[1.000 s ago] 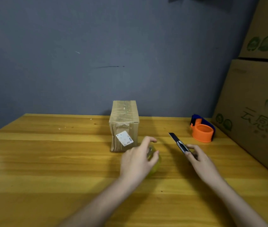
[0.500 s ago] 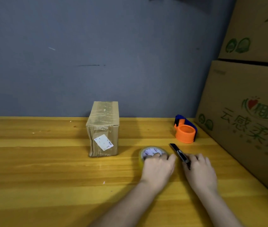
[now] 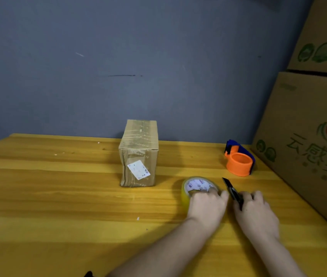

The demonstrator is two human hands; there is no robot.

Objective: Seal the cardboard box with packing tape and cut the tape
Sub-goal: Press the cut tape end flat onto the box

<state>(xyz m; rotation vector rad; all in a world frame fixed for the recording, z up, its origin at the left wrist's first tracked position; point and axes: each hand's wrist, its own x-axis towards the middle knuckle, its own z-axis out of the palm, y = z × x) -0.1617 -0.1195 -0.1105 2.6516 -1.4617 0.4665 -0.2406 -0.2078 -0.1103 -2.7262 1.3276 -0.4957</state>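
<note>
Wooden table (image 3: 58,196), blue-grey wall (image 3: 118,56) — left hand (image 3: 206,206) grips tape roll (image 3: 186,193), right hand (image 3: 256,214) clasps knife (image 3: 232,191); box (image 3: 138,154) apart.

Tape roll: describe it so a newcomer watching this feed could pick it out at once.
On the wooden table, look right of the small cardboard box and in front of the orange dispenser. The tape roll lies flat there, under the left hand, beside the knife at the right hand. It alone is a translucent yellow ring with a white printed core.
</note>
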